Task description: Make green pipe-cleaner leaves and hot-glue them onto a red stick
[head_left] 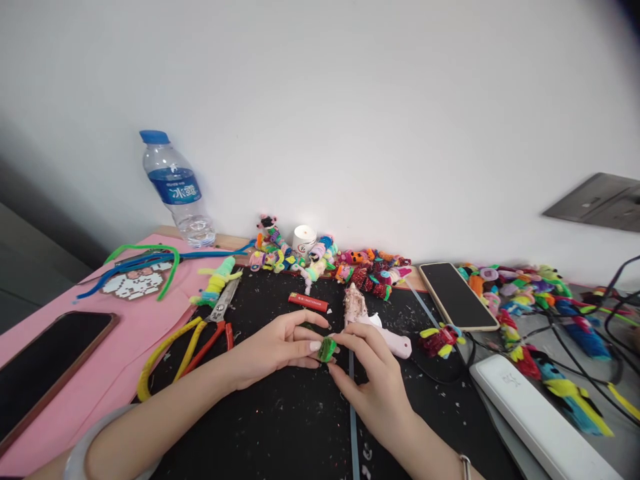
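A small bright green fuzzy piece (327, 349), apparently coiled pipe cleaner, is held low over the black work mat (240, 427). My left hand (280, 343) pinches its left side between thumb and fingers. From the right, my right hand (367, 373) closes on it with thumb and index fingertips. Just beyond my hands are a red lighter (309, 302) and a pink glue gun (385, 337) with a crusted nozzle. Scissors (200, 347) with yellow and red handles lie left of my left hand. Near them rests a green-and-yellow pipe cleaner figure (216, 283).
Along the wall lie several pipe cleaner figures (363, 273) around a white paper cup (304, 240). A bottle (175, 190) leans at back left. Phones lie left (55, 360) and right (457, 297). A white power bank (540, 420) and black cables (595, 373) occupy the right.
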Demonstrator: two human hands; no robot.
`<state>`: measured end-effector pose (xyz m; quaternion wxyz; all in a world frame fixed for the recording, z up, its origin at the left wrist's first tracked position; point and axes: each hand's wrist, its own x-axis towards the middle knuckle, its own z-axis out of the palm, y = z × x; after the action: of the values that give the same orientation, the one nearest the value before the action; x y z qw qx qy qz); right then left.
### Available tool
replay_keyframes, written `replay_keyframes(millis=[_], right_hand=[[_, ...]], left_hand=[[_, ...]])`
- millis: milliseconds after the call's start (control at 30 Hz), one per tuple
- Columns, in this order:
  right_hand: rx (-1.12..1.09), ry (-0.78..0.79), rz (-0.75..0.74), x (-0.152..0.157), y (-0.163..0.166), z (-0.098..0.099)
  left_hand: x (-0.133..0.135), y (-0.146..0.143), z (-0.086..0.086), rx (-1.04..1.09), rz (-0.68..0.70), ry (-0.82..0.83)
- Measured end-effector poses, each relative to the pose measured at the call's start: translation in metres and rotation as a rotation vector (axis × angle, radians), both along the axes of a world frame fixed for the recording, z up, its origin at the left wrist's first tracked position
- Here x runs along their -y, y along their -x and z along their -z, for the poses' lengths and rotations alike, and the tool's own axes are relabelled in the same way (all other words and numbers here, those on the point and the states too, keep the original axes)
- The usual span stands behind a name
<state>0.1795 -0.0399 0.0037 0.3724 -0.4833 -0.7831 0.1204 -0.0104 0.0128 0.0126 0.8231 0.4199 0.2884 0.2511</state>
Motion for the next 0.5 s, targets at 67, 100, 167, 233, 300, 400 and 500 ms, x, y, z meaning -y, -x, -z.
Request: replay_keyframes(millis=[67,100,167,233,300,400,500], right_hand=[[0.002,-0.002,0.007,0.0,0.0001,-0.0007],[0.002,-0.007,0.01,-0.0001,0.0001,-0.0011],[0.004,-0.018,0.015,-0.0006,0.0002,-0.0014],[0.01,-0.019,0.013,-0.0011,0.0005,-0.0013],[0.017,-0.012,0.007,-0.0011,0.0009,-0.0012],[0.023,-0.005,-0.005,-0.0004,0.0008,-0.002],[0.025,0.013,-0.026,0.0001,-0.002,-0.0049]], left_hand=[[0.0,-0.0004,0.0,-0.01,-0.013,-0.011],[0.0001,-0.0005,0.0002,-0.016,-0.022,-0.016],[0.0003,-0.001,0.0011,-0.024,-0.033,-0.021],[0.0006,-0.0017,0.0024,-0.022,-0.032,-0.036],[0.0007,-0.0024,0.0037,-0.016,-0.028,-0.056],[0.0003,-0.003,0.005,-0.015,-0.031,-0.069],[-0.0008,-0.0026,0.006,-0.038,-0.066,-0.095]])
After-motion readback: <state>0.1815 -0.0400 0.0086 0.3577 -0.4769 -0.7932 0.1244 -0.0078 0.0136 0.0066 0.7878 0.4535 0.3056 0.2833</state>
